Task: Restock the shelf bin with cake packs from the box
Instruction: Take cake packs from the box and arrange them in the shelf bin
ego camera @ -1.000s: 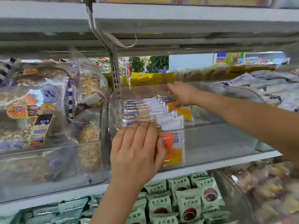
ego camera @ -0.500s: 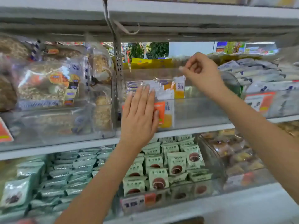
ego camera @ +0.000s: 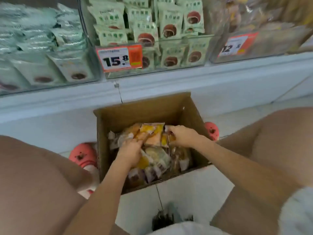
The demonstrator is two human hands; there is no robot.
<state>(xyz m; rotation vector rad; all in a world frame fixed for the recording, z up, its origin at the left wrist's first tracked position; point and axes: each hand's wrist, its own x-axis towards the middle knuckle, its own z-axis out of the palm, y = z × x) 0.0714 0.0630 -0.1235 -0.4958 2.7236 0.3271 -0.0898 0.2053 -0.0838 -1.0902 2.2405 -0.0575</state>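
While the person squats before the white shelf base [ego camera: 220, 85], an open cardboard box [ego camera: 118, 119] stands on the floor between the knees, its far edge close to the base, pink shoes [ego camera: 81, 155] at both sides. A moment ago both hands were up at the clear shelf bin; now they are down inside the box. The left hand [ego camera: 130, 153] grips orange-yellow cake packs [ego camera: 152, 134] from the heap, fingers curled. The right hand [ego camera: 183, 135] pinches another pack's edge.
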